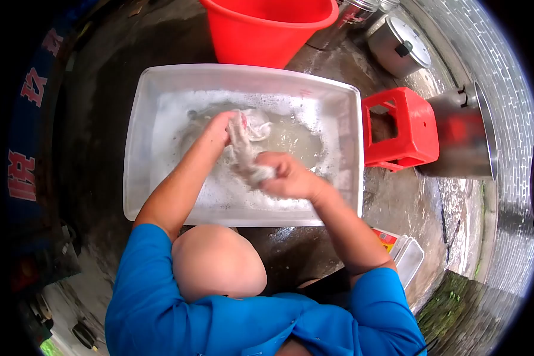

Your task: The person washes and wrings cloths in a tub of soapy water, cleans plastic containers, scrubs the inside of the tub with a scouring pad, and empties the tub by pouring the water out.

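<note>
A wet, whitish cloth (241,141) is stretched between my two hands above a large white plastic tub (351,148). My left hand (221,126) grips the upper end of the cloth, close to a small pink mark on it. Around the lower end, my right hand (285,175) is closed, slightly blurred by motion. Foamy, greyish water (293,139) fills the tub beneath, with white suds along its sides. Part of the cloth hangs loose beside my left hand, over the water.
A big red bucket (267,32) stands behind the tub. Right of the tub are a red plastic stool (412,127) and a large metal pot (466,139). A lidded pot (391,50) sits farther back. A white container (408,258) lies near my right elbow on wet ground.
</note>
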{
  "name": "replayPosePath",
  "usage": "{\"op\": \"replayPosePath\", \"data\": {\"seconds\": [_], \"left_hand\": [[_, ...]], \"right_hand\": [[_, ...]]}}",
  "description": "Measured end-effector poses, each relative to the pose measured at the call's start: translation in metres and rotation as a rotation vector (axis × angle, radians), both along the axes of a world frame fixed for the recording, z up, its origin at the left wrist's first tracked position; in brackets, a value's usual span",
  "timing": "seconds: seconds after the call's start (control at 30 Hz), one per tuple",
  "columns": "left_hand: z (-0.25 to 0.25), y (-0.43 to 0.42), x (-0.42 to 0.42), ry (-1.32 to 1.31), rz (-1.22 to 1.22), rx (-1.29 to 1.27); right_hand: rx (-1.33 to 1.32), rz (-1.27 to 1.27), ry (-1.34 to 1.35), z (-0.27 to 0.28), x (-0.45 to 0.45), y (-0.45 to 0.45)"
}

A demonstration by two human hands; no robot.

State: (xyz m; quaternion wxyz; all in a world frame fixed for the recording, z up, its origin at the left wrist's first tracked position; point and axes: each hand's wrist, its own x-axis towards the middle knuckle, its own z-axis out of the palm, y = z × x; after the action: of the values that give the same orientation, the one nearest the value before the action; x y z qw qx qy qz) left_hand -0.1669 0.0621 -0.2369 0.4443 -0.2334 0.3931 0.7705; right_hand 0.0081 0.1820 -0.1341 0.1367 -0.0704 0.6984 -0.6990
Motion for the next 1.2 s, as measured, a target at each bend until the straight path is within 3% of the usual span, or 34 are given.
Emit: {"op": "replayPosePath", "data": {"seconds": [0.03, 0.1, 0.13, 0.2, 0.23, 0.3, 0.33, 0.37, 0.43, 0.47, 0.5, 0.57, 0.6, 0.63, 0.67, 0.73, 0.77, 0.83, 0.93, 0.97, 1.0, 1.03, 1.07, 1.1, 1.13, 1.2], "left_hand": [[0.001, 0.002, -0.001, -0.005, 0.175, -0.036], [0.007, 0.007, 0.008, -0.016, 0.198, 0.043], [0.01, 0.009, 0.016, -0.027, 0.21, 0.114], [0.023, 0.016, 0.037, 0.004, 0.172, 0.23], [0.03, 0.023, 0.047, 0.007, 0.173, 0.231], [0.037, 0.03, 0.061, 0.132, 0.05, 0.261], [0.03, 0.029, 0.062, 0.321, -0.049, 0.27], [0.027, 0.023, 0.061, 0.324, -0.045, 0.265], [0.024, 0.011, 0.058, 0.175, -0.323, 0.083], [0.022, 0.01, 0.064, 0.069, -0.268, -0.213], [0.019, 0.007, 0.069, 0.071, -0.273, -0.213], [0.017, 0.004, 0.073, -0.404, -0.295, 0.006], [-0.005, -0.002, 0.074, -0.285, -0.41, 0.301], [-0.021, -0.004, 0.068, -0.29, -0.411, 0.308], [-0.032, -0.003, 0.058, -0.206, -0.317, 0.302], [-0.039, -0.014, 0.046, -0.14, -0.376, 0.411], [-0.041, -0.02, 0.04, -0.106, -0.403, 0.466], [-0.043, -0.025, 0.038, 0.217, -0.341, 0.424], [-0.045, -0.032, 0.041, 0.689, -0.226, 0.343], [-0.044, -0.034, 0.042, 0.848, -0.184, 0.312], [-0.027, -0.031, 0.045, 0.848, -0.181, 0.311], [0.009, -0.024, 0.053, 0.668, -0.078, 0.39], [0.045, -0.018, 0.064, 0.483, 0.023, 0.463], [0.002, -0.018, 0.057, 0.592, -0.026, 0.471], [-0.042, -0.017, 0.049, 0.701, -0.069, 0.478], [-0.005, 0.002, 0.052, 0.212, -0.117, 0.634]], "right_hand": [[-0.041, -0.006, -0.271, -0.008, -0.003, 0.02], [1.008, 0.1, -0.132, -0.014, -0.018, 0.05], [1.005, 0.099, -0.137, -0.025, -0.019, 0.051], [1.278, -0.203, 0.348, -0.049, -0.024, 0.05], [1.278, -0.204, 0.352, -0.059, -0.03, 0.045], [0.637, -0.302, -0.077, -0.079, -0.044, 0.021], [0.543, -0.438, 0.169, -0.09, -0.048, 0.01], [0.538, -0.433, 0.172, -0.1, -0.057, 0.017], [1.225, 0.093, -0.455, -0.108, -0.08, 0.044], [1.223, 0.091, -0.454, -0.102, -0.078, 0.045], [1.283, 0.051, -0.333, -0.095, -0.074, 0.047], [1.276, -0.078, -0.085, -0.108, -0.063, 0.038], [1.237, -0.291, 0.178, -0.095, -0.049, 0.008], [1.059, -0.349, 0.262, -0.083, -0.042, -0.012], [0.81, -0.341, 0.213, -0.072, -0.039, -0.026], [0.406, -0.278, 0.113, -0.053, -0.03, -0.049], [0.383, -0.152, 0.211, -0.042, -0.031, -0.058], [0.033, -0.144, 0.057, -0.019, -0.026, -0.087], [0.056, -0.061, 0.16, -0.009, -0.027, -0.105], [0.209, -0.116, 0.252, -0.01, -0.027, -0.109], [0.364, -0.17, 0.346, -0.01, -0.028, -0.111], [0.364, -0.165, 0.347, -0.021, -0.032, -0.108], [0.552, -0.289, 0.521, -0.04, -0.04, -0.101], [0.738, -0.416, 0.698, -0.05, -0.052, -0.094], [0.814, -0.42, 0.453, -0.049, -0.068, -0.083], [0.796, -0.521, 0.092, -0.048, -0.096, -0.054]]}}
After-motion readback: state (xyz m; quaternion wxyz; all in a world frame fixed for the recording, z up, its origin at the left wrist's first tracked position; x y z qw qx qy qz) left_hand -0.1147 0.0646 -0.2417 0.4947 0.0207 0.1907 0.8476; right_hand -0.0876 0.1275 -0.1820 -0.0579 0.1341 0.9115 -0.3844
